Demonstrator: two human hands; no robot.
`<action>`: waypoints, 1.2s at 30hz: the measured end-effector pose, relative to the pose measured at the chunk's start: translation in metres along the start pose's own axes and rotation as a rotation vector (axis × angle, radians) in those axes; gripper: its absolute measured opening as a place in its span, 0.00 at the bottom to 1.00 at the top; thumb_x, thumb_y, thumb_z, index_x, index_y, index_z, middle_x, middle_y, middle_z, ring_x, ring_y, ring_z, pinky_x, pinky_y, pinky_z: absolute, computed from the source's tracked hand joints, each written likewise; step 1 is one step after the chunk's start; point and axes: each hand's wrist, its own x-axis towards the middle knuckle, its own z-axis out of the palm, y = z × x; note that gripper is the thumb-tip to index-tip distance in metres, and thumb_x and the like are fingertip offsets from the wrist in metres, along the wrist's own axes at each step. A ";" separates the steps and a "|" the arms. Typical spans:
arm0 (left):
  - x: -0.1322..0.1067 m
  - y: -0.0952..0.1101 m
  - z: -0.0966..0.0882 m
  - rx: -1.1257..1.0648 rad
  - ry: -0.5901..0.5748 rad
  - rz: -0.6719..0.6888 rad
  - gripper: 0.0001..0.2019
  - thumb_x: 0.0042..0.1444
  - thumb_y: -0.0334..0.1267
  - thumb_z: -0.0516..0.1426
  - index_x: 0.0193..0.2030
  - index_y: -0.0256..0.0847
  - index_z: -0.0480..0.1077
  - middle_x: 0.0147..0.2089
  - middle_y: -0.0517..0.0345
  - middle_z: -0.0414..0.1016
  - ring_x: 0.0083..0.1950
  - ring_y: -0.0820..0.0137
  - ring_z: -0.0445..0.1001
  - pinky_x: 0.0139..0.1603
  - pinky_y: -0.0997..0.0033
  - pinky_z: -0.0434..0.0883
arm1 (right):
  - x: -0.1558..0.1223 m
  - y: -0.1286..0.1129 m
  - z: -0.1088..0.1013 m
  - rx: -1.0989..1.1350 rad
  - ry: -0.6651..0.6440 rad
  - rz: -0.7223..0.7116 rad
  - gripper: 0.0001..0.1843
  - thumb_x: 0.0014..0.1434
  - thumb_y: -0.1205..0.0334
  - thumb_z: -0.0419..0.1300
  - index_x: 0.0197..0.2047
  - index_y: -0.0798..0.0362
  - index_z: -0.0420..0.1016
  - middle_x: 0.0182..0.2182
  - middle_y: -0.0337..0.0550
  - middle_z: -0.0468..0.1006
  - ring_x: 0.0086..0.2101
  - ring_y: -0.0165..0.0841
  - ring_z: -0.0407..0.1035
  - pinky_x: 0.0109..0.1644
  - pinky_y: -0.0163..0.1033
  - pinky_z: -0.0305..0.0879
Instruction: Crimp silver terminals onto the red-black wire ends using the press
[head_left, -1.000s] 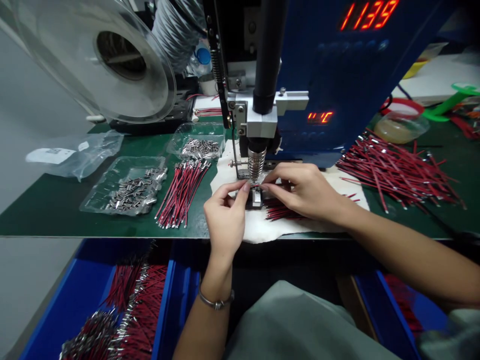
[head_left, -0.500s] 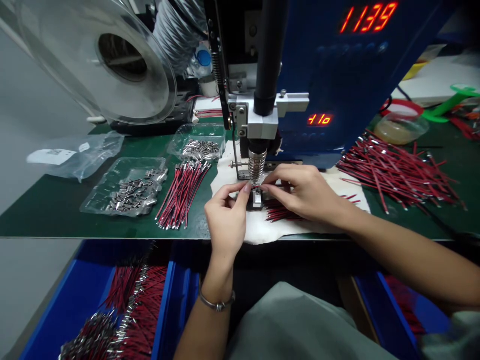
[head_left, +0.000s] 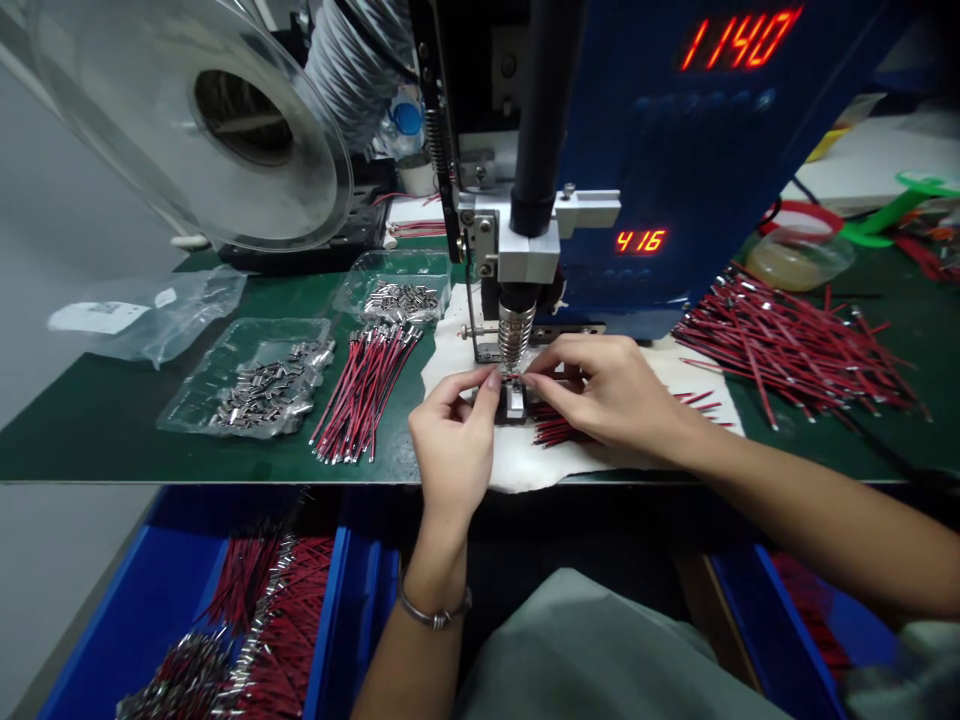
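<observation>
My left hand [head_left: 456, 435] is closed in a pinch, thumb against forefinger, at the small metal block [head_left: 515, 402] under the machine's spring-wrapped tip [head_left: 516, 335]. What sits in that pinch is too small to make out. From the other side my right hand [head_left: 604, 390] pinches a thin red-and-black wire, its end meeting my left fingertips just below the machine tip. Beneath my right palm, loose red-and-black wires [head_left: 551, 428] lie on a white cloth [head_left: 525, 468].
Left of the cloth lie a wire bundle [head_left: 367, 390] and two clear trays of small silvery metal parts [head_left: 270, 385]. A larger wire heap [head_left: 795, 345] is at right. The blue machine [head_left: 637, 130] stands behind. Below the table edge, a blue bin [head_left: 112, 620] holds more wires.
The machine's upper red display has gone from 1139 to 1140, and the lower one now reads 416. Both hands have stayed nearly in place.
</observation>
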 end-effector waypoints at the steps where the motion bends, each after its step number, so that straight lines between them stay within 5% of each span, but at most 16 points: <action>1: 0.000 0.000 0.000 0.000 0.000 0.004 0.11 0.54 0.42 0.62 0.39 0.37 0.79 0.22 0.61 0.65 0.21 0.78 0.52 0.21 0.77 0.53 | 0.000 0.000 0.000 0.002 0.000 0.000 0.06 0.59 0.64 0.60 0.33 0.55 0.76 0.31 0.42 0.79 0.32 0.31 0.72 0.35 0.35 0.62; 36: 0.001 -0.003 -0.002 0.021 -0.011 0.032 0.11 0.55 0.41 0.61 0.40 0.37 0.79 0.25 0.58 0.69 0.22 0.77 0.55 0.23 0.76 0.57 | -0.002 0.001 0.002 -0.012 0.016 0.003 0.05 0.58 0.64 0.60 0.33 0.55 0.76 0.30 0.41 0.78 0.31 0.31 0.71 0.35 0.35 0.61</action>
